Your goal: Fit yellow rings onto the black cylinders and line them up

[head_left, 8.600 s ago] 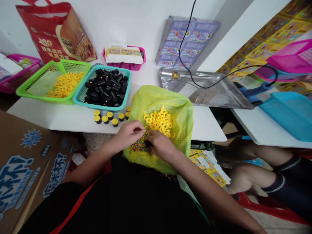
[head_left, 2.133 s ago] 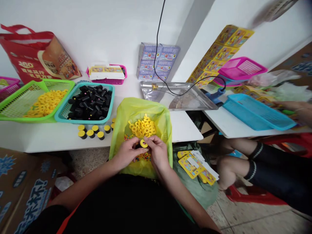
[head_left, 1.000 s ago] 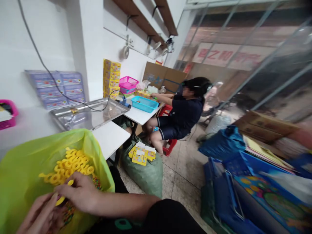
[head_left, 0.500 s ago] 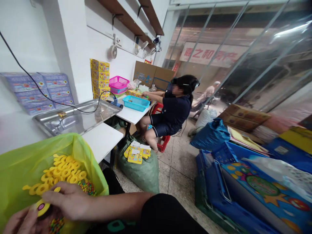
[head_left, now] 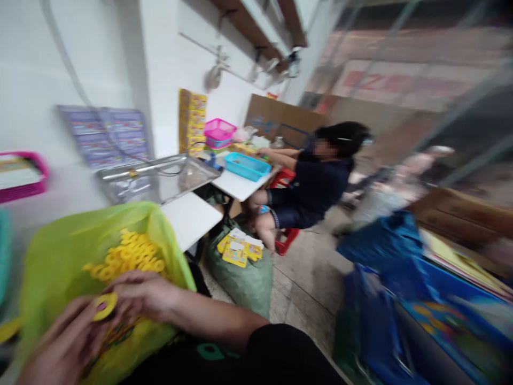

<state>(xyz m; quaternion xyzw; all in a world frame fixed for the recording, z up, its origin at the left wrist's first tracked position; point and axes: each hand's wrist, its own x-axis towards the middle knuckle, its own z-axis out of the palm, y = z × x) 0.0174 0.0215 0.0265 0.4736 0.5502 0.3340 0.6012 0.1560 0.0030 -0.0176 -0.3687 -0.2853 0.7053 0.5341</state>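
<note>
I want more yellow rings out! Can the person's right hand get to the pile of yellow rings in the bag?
Probably yes. The right hand lies in the open bag, just beside the yellow rings, and nothing covers them. Its fingers are at the yellow disc in the left hand, though.

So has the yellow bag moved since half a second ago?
No. The bag sits at the table edge just below the metal tray, as before; only the camera swung.

I see a yellow ring (head_left: 105, 306) with a reddish centre, blurred, face up, pinched between the left hand (head_left: 64, 347) and right hand (head_left: 140, 297), just over the green bag (head_left: 52, 256) holding a heap (head_left: 128, 259) of like rings.
</note>
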